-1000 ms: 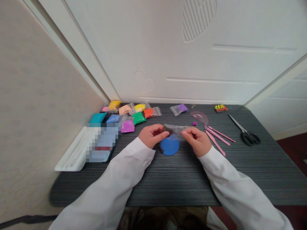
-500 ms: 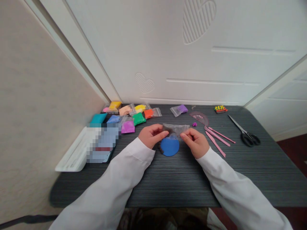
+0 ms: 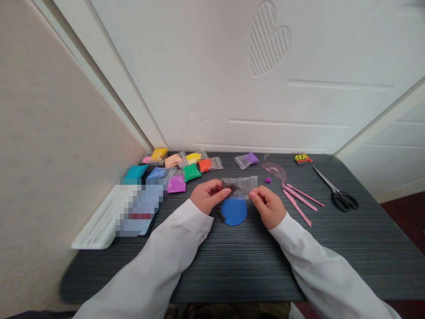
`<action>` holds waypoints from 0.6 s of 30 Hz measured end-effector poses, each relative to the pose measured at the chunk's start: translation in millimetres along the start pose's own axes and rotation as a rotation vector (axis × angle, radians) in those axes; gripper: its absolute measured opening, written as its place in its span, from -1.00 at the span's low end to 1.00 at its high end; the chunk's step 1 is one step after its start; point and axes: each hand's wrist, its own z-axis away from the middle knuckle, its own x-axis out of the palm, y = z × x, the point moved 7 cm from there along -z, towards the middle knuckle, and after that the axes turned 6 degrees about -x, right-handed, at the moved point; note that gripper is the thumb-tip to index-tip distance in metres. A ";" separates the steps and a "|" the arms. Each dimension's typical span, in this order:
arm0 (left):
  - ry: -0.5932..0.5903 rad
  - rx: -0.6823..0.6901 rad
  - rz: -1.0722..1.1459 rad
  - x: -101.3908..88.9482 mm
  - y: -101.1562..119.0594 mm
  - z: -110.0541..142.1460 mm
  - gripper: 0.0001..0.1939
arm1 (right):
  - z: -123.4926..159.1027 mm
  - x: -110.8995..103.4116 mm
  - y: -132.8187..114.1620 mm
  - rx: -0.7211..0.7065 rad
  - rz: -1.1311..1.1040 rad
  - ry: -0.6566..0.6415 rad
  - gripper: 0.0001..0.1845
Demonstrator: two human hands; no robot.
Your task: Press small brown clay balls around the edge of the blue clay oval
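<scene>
Between my two hands is a clear zip bag (image 3: 244, 186) with dark brown or black clay toward its left end. My left hand (image 3: 206, 196) pinches the bag's left end, fingers closed. On the opposite end, my right hand (image 3: 268, 206) grips the bag's lower right corner between thumb and fingers. Just below the bag, a flat blue clay disc (image 3: 234, 212) lies on the table, its upper edge partly covered by the bag. Small dark clay lumps (image 3: 222, 215) line the disc's left edge, close to my left hand.
Several bags of coloured clay, one green (image 3: 191, 172), lie at the back left near a white tray (image 3: 96, 221). To the right are a small purple clay lump (image 3: 268, 180), a pink protractor (image 3: 275, 170), pink modelling tools (image 3: 300, 201), scissors (image 3: 338, 192) and a yellow-topped piece (image 3: 303, 159).
The view has tilted upward a little, so the tabletop sits lower in the picture. Both hands still hold the bag, which now appears flatter and more spread out.
</scene>
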 end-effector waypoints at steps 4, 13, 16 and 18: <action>0.006 -0.023 0.103 -2.1 -4.0 -1.9 -0.81 | 1.8 4.8 1.5 0.027 -0.039 -0.034 -0.78; 0.246 -0.144 0.297 -31.8 -32.0 -19.1 -0.72 | -0.6 9.7 40.3 0.343 -0.648 0.093 -0.76; 0.327 -0.198 0.303 -46.0 -49.0 -26.6 -0.64 | -4.3 7.2 46.3 0.382 -0.736 0.111 -0.71; 0.342 -0.226 0.282 -51.5 -55.7 -29.2 -0.59 | -4.2 7.0 44.3 0.404 -0.786 0.098 -0.68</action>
